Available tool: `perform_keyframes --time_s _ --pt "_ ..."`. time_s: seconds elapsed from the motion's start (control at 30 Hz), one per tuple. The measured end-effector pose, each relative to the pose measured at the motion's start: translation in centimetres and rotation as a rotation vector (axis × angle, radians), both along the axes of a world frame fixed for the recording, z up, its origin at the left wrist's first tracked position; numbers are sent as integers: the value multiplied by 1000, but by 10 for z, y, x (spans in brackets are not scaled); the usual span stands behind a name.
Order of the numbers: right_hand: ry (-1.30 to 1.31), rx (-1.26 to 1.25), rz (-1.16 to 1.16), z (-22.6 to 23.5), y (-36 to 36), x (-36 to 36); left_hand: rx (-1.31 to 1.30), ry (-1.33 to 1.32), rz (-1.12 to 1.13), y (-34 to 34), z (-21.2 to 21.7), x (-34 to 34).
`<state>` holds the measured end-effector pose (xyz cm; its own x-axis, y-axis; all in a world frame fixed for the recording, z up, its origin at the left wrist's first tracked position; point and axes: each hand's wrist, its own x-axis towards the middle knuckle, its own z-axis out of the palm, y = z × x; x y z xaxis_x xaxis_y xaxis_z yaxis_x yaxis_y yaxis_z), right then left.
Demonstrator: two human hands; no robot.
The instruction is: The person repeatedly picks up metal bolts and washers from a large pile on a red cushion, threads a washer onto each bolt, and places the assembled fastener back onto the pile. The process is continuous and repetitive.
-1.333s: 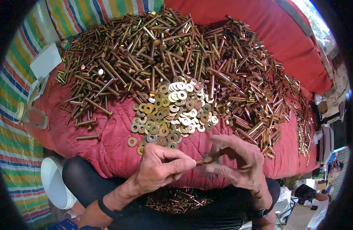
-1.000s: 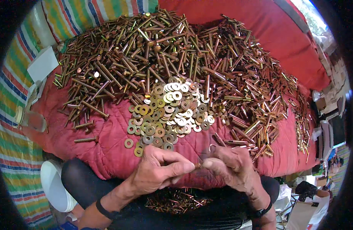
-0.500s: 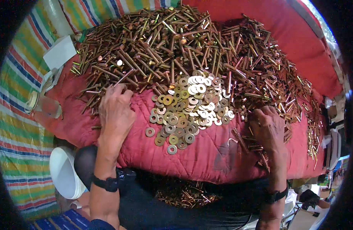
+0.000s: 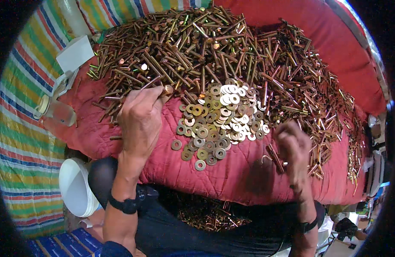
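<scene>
Head view: your left hand (image 4: 139, 118) pinches a bolt (image 4: 168, 89), head rightward, long axis hidden; right hand (image 4: 293, 143) blurred, grip unclear.

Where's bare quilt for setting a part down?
Front strip of red quilt, between the washers and dark trousers; another at left, between the clear jar and left hand. Crowded: bolts along the back, washers mid-quilt, metal tubes at right.

red quilted cover (image 4: 176, 175) | long bolts (image 4: 174, 62) heaped | flat washers (image 4: 223, 113) centre | slim metal tubes (image 4: 324, 113) right
</scene>
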<state>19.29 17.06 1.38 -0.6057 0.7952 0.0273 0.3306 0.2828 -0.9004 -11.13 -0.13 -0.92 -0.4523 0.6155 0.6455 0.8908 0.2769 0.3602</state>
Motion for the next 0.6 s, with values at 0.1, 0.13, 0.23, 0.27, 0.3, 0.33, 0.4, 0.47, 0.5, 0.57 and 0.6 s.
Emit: perform_keyframes --time_s 0.1,0.13,0.23,0.27,0.3,0.33,0.4,0.47,0.5,0.57,0.6 --pt "-8 119 231 -23 -43 -25 165 -553 -196 2 13 21" --pt "-102 178 288 -29 -47 -30 241 -800 -302 2 17 27" --pt "-163 457 267 -52 -54 -45 255 -1123 -491 -1 25 41" --pt "-144 489 279 -56 -53 -45 258 -1167 -518 1 25 45" --pt "-140 511 297 -58 -52 -45 252 -1207 -541 2 25 49" --pt "-123 529 308 -60 -51 -45 247 -1244 -560 2 25 51" --pt "-121 461 328 -59 -48 -43 215 -1338 -564 1 25 55" --pt "-130 289 313 -52 -46 -41 182 -1444 -545 -2 26 56" --pt "-145 153 294 -47 -43 -39 190 -1482 -573 -2 25 57" --pt "-154 -63 225 -36 -40 -34 212 -1486 -549 1 20 60" --pt "-150 -144 177 -29 -38 -31 223 -1491 -536 3 17 62"
